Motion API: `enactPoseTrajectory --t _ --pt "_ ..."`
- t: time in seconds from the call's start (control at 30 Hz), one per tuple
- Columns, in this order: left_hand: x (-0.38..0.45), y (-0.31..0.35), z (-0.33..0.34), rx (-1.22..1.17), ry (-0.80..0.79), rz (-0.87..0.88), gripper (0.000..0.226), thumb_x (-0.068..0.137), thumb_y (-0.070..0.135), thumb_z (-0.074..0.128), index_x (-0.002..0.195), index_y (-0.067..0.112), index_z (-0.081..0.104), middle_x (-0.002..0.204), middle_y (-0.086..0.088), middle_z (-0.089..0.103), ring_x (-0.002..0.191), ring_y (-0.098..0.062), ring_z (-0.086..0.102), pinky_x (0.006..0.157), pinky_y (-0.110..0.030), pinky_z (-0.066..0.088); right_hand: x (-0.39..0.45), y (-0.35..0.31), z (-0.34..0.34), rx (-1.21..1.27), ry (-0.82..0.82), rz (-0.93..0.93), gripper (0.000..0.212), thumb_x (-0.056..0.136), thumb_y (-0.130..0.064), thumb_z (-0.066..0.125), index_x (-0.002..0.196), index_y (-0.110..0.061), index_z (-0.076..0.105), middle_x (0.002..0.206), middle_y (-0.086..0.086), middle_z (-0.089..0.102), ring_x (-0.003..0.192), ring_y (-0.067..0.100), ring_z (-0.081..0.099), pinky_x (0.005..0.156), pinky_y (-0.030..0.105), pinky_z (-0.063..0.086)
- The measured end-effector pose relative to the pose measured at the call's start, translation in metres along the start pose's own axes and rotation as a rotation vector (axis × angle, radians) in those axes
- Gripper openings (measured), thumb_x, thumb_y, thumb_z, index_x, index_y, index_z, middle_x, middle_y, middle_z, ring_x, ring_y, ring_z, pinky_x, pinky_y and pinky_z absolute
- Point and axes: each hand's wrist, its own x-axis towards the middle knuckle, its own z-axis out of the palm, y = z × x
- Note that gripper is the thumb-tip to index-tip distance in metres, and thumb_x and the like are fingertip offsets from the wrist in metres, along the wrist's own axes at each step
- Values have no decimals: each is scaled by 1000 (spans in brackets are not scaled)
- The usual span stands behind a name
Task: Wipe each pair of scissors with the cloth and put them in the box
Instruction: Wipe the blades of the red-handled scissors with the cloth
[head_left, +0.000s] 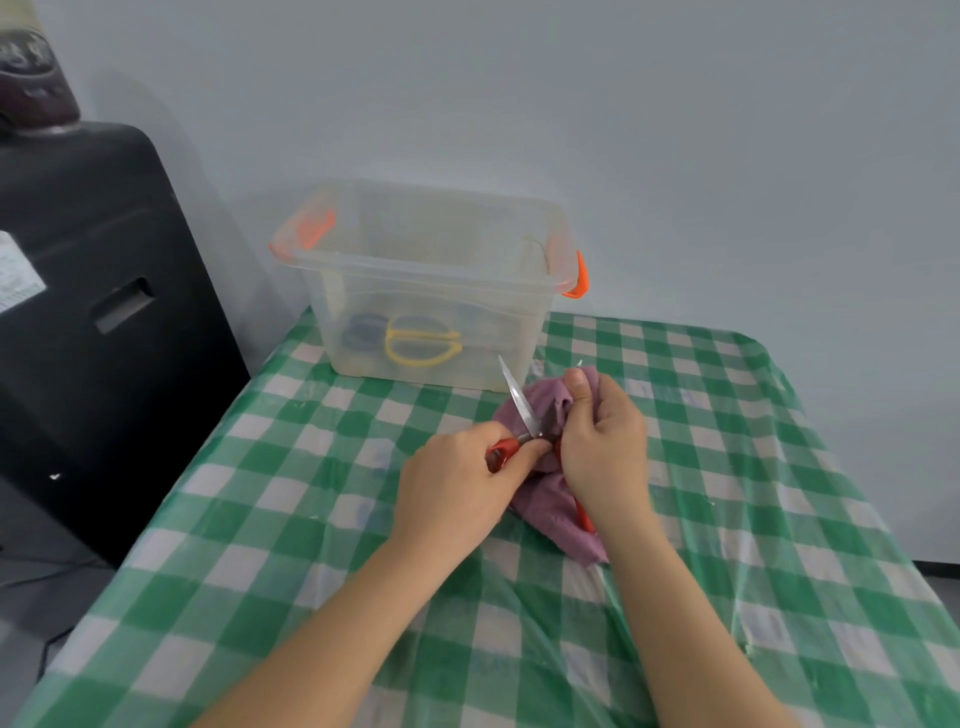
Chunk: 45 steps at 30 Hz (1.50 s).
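My left hand (457, 483) grips the red handle of a pair of scissors (519, 402) spread wide, one bare steel blade pointing up and away. My right hand (602, 441) holds a purple cloth (550, 506) wrapped around the other blade, thumb pressing on top; only that blade's tip shows above the cloth. A second red handle peeks out under my right wrist. Behind them stands a clear plastic box (431, 270) with orange latches. Inside it lie yellow-handled scissors (421, 343) and a dark blue-handled pair (363, 330).
The table wears a green-and-white checked plastic cover (291, 519); its left edge runs diagonally beside a black cabinet (93, 312). A grey wall stands close behind the box. The cover's right edge drops off near the frame's right side.
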Motion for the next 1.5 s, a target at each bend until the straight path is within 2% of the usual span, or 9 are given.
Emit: enactPoseTrajectory --t 0.13,0.27,0.43,0.57,1.0,1.1,1.23,1.37,1.5 --pt "3 -1 -2 -9 -11 -22 49 83 59 59 68 12 63 48 -5 56 47 -18 57 54 -39 49 4 -4 -8 144 -68 150 43 104 -31 39 68 -11 50 55 -7 48 49 1 42 51 19 38" --pt "3 -4 -4 -84 -31 -70 50 82 60 59 67 13 63 48 -5 59 40 -12 55 50 -34 47 5 -2 -19 241 -220 170 36 103 -27 45 86 3 57 75 16 59 70 23 55 67 39 50" --pt "3 -5 -4 -54 -29 -72 45 84 56 61 68 14 63 49 -5 59 40 -11 56 51 -34 48 5 2 -18 174 -291 98 22 89 -16 68 111 -16 66 96 -2 74 89 10 70 76 22 56" --pt "3 -3 -2 -7 -9 -42 46 84 57 59 66 14 61 49 -3 56 49 -18 59 55 -40 49 3 -2 -13 127 -156 73 4 91 -17 66 93 -14 66 86 4 71 80 14 66 67 21 54" --pt "3 -4 -1 -46 -13 -40 52 82 60 60 65 11 61 47 -6 56 44 -17 56 53 -39 49 6 -4 -7 201 -81 154 34 105 -27 37 78 -15 54 71 -2 54 61 0 48 58 16 41" --pt "3 -5 -3 -114 -35 -66 50 80 63 59 59 18 58 46 -5 58 39 -12 56 51 -34 49 6 -5 -15 289 -155 188 31 104 -27 41 80 -18 57 74 1 57 69 12 52 62 21 45" --pt "3 -8 -3 -110 -32 -65 41 84 55 62 56 27 54 46 -1 58 38 -10 57 48 -29 46 0 -7 -14 130 -253 6 8 94 -16 61 90 -23 60 75 -16 62 66 -6 57 64 10 45" --pt "3 -9 -2 -94 -36 -45 42 85 53 61 62 18 59 47 -3 58 38 -10 55 49 -31 46 1 -7 -11 129 -165 -20 14 92 -13 63 107 -16 62 85 -14 65 74 -12 59 65 5 43" --pt "3 -7 1 -97 -21 -44 40 85 52 62 66 17 62 46 -3 58 42 -11 56 50 -34 48 0 -7 -7 106 -92 -34 14 97 -18 56 87 -26 59 76 -12 63 69 -7 56 62 9 43"
